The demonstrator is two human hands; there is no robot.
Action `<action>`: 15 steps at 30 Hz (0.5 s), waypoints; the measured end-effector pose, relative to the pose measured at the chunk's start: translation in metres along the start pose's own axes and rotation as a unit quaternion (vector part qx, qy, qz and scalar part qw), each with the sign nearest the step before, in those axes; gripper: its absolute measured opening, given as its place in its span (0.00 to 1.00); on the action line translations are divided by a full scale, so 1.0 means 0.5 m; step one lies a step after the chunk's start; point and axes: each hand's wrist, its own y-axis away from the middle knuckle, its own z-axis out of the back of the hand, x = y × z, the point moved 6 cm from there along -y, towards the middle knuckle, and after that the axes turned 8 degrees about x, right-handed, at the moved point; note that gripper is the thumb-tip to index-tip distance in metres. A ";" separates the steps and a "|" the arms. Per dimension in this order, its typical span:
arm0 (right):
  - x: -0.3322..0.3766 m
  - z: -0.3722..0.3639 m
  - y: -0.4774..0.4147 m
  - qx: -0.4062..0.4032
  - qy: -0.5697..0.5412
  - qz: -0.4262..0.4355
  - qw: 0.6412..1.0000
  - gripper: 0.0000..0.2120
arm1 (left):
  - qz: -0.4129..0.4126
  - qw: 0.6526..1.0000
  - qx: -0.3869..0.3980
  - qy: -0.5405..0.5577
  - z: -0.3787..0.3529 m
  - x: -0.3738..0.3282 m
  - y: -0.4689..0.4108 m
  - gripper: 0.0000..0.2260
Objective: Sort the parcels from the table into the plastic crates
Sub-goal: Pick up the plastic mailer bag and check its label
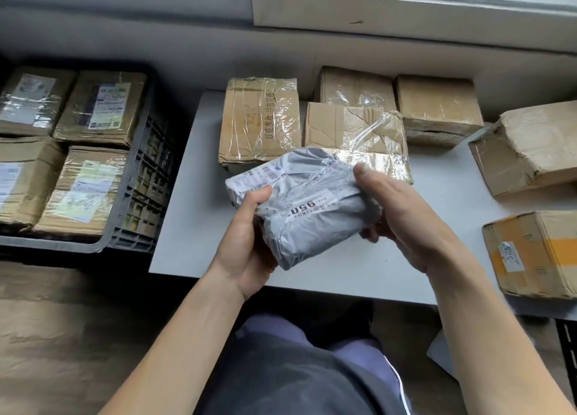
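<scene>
A grey plastic-wrapped parcel (307,205) with white printed labels is held above the white table (193,196). My left hand (246,242) grips its left end, thumb on top. My right hand (396,211) grips its right end, thumb over the top edge and fingers curled beneath. To the left of the table stands a dark plastic crate (146,177) holding several taped cardboard parcels (100,108). Behind the grey parcel several taped cardboard boxes (259,121) lie on the table.
More cardboard boxes lie along the table's right side, one large and crumpled (530,146), one with an orange stripe (534,252). A wall and window sill run behind the table. Part of another dark crate (568,349) shows at the lower right. My knees are below the table's front edge.
</scene>
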 end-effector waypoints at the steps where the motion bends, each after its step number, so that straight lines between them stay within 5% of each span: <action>1: 0.011 0.003 0.002 -0.011 0.011 0.018 1.000 0.38 | 0.001 1.000 0.009 0.001 -0.009 -0.004 0.001 0.20; 4: 0.029 0.008 0.008 -0.027 0.023 0.059 0.998 0.38 | -0.006 1.000 0.026 0.004 -0.022 -0.009 0.001 0.21; 9: 0.022 0.001 0.026 -0.028 -0.017 0.091 0.995 0.17 | -0.062 0.997 0.033 -0.030 -0.010 -0.015 0.004 0.21; 15: 0.018 -0.006 0.032 -0.030 -0.029 0.106 0.993 0.14 | -0.093 0.993 0.037 -0.060 -0.006 -0.023 0.008 0.22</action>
